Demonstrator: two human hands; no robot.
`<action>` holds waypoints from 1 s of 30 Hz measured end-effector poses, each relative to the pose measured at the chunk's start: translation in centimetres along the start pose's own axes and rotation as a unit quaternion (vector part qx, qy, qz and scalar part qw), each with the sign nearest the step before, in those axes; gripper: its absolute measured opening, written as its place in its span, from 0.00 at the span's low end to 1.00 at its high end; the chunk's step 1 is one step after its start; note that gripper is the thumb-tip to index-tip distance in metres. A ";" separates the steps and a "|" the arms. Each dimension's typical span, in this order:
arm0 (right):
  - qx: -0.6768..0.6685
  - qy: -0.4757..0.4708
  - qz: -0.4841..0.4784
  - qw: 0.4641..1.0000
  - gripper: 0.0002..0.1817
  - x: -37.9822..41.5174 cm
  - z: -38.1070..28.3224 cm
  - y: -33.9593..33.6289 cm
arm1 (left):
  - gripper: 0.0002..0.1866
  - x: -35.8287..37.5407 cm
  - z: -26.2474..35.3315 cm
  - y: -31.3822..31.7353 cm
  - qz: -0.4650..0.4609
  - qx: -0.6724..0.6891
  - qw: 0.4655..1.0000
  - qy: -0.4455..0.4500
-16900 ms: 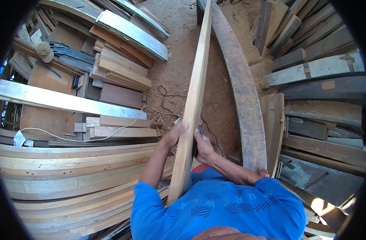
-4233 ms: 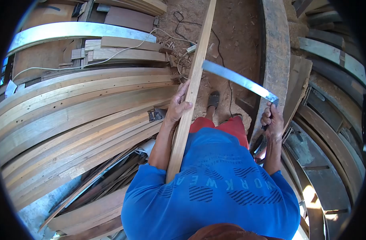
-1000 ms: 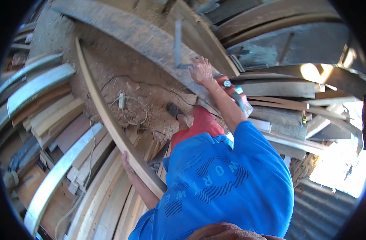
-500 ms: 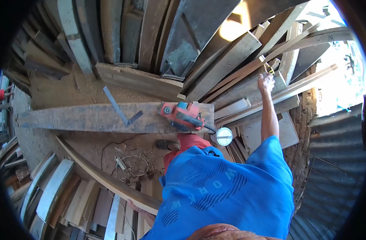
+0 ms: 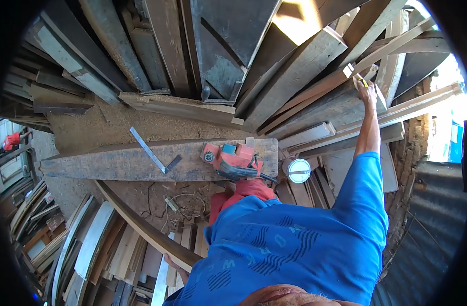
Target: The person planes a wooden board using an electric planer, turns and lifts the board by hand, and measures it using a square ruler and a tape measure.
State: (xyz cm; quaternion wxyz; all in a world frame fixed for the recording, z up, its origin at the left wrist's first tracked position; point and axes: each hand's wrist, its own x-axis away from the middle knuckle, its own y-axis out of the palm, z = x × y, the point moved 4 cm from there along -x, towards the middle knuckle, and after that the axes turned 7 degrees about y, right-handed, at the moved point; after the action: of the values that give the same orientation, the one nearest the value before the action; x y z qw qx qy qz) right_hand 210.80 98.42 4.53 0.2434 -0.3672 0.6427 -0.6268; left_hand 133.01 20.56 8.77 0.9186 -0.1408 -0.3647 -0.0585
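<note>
Your left hand, mostly hidden under your arm, grips the long pale wooden strip. The steel square and red electric planer lie unused on the grey plank. Your right hand closes on a small yellow object among stacked boards.

Blue shirt is showing dark wavy stripes; red power tool is lying on grey plank
</note>
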 end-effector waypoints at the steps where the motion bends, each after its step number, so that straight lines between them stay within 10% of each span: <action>1: -0.007 -0.025 -0.022 0.999 0.46 -0.9 0.2 0.9 | 0.36 0.1 0.3 0.4 -0.003 -0.006 1.000 -0.003; 5: 0.184 -0.137 0.041 0.973 0.32 -9.1 4.5 7.8 | 0.36 1.2 1.5 0.4 -0.008 -0.007 1.000 -0.005; 7: 0.443 -0.264 0.091 0.852 0.25 -14.6 7.4 13.1 | 0.36 2.9 2.2 0.1 -0.007 -0.002 1.000 -0.006; 12: 0.036 0.005 0.060 0.998 0.47 -6.2 5.0 5.8 | 0.36 4.4 0.7 -2.2 -0.003 0.029 0.999 -0.016; 13: -0.053 -0.080 0.146 0.985 0.43 -3.8 4.9 5.1 | 0.36 4.6 0.2 -2.6 -0.002 0.041 0.999 -0.014; 16: -0.291 -0.070 -0.101 0.949 0.27 2.9 6.8 4.5 | 0.39 4.0 -1.4 -3.5 0.005 0.088 0.996 0.019; 17: -0.522 0.002 -0.144 0.841 0.25 12.5 2.7 1.1 | 0.40 3.8 -1.9 -3.7 0.006 0.106 0.994 0.032; 18: -0.443 -0.150 -0.148 0.872 0.24 15.5 3.1 0.9 | 0.40 4.3 -2.1 -3.6 0.001 0.119 0.992 0.031; 19: -0.639 0.045 -0.302 0.706 0.24 17.6 3.1 1.6 | 0.40 4.9 -2.0 -3.4 -0.005 0.134 0.990 0.032; 25: -0.565 -0.108 -0.558 0.599 0.41 43.8 -16.6 -3.3 | 0.41 4.5 -6.1 -8.5 -0.023 0.212 0.977 0.023; 27: -0.506 -0.197 -0.683 0.489 0.36 53.1 -23.2 -2.9 | 0.42 3.5 -8.4 -11.9 -0.042 0.240 0.969 0.033; 30: -0.375 -0.273 -0.708 0.533 0.31 66.5 -29.6 -0.8 | 0.42 3.2 -8.2 -15.2 -0.115 0.320 0.939 0.046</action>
State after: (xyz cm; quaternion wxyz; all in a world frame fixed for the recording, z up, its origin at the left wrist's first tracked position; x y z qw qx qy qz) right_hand 147.34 65.32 18.02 -0.2767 -0.9128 0.2513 -0.1646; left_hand 137.45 3.56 8.56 0.9179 0.2062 -0.3352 -0.0509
